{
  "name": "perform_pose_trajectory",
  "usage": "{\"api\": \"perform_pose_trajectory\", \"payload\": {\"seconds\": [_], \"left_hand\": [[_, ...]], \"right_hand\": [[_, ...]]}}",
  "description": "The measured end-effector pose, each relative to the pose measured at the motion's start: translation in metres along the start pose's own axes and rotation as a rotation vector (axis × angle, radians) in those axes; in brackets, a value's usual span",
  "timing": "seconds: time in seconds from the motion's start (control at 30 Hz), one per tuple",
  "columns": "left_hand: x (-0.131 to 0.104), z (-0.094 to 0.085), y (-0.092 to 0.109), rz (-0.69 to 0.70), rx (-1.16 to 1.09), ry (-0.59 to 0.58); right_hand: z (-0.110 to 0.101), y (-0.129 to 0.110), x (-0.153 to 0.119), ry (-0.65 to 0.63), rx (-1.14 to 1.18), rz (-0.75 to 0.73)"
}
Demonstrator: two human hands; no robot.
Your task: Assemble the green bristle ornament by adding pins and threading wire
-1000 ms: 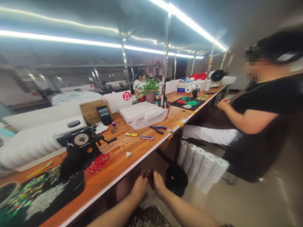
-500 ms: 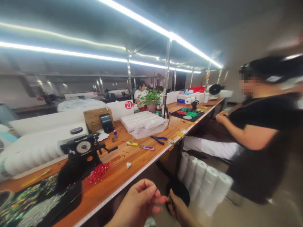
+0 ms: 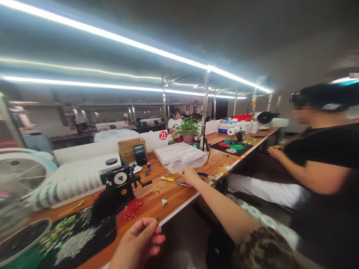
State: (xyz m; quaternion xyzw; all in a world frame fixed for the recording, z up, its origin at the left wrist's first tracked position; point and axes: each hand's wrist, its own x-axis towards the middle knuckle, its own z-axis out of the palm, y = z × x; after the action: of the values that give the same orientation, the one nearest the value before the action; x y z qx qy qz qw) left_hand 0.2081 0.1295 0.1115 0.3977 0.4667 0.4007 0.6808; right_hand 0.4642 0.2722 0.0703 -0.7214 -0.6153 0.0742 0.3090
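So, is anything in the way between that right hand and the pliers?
Nothing visible is. The right hand covers part of the pliers; whether it touches them is hidden. The cutter lies beside them, not between.

Red, Blue, Orange-Brown

Shows dark on the pinched piece [image 3: 157, 221], blue on the pliers [image 3: 202, 174], yellow on the small tool [image 3: 167, 179], red on the bead heap [image 3: 131, 208], orange-brown on the workbench [image 3: 175, 193]. Wears mottled brown and black on the sleeve [image 3: 262, 249].

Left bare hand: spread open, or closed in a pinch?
Closed in a pinch: the left hand has thumb and forefinger tips together at a small dark piece.
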Motion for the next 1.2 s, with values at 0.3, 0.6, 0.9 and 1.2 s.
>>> {"api": "perform_pose_trajectory", "payload": {"seconds": [0.3, 0.6, 0.9, 1.2], "left_hand": [[-0.013, -0.023, 0.0, 0.094, -0.017, 0.011], [-0.007, -0.029, -0.018, 0.106, 0.02, -0.066], [-0.017, -0.041, -0.021, 0.211, 0.239, 0.16], [-0.004, -0.041, -0.024, 0.097, -0.092, 0.053]], "right_hand": [[-0.002, -0.045, -0.067, -0.14, 0.284, -0.128], [0.02, -0.092, -0.17, -0.556, 1.177, -0.012], [0.005, -0.1, -0.175, -0.22, 0.774, -0.184], [0.021, -0.093, -0.193, -0.277, 0.648, -0.308]]}}
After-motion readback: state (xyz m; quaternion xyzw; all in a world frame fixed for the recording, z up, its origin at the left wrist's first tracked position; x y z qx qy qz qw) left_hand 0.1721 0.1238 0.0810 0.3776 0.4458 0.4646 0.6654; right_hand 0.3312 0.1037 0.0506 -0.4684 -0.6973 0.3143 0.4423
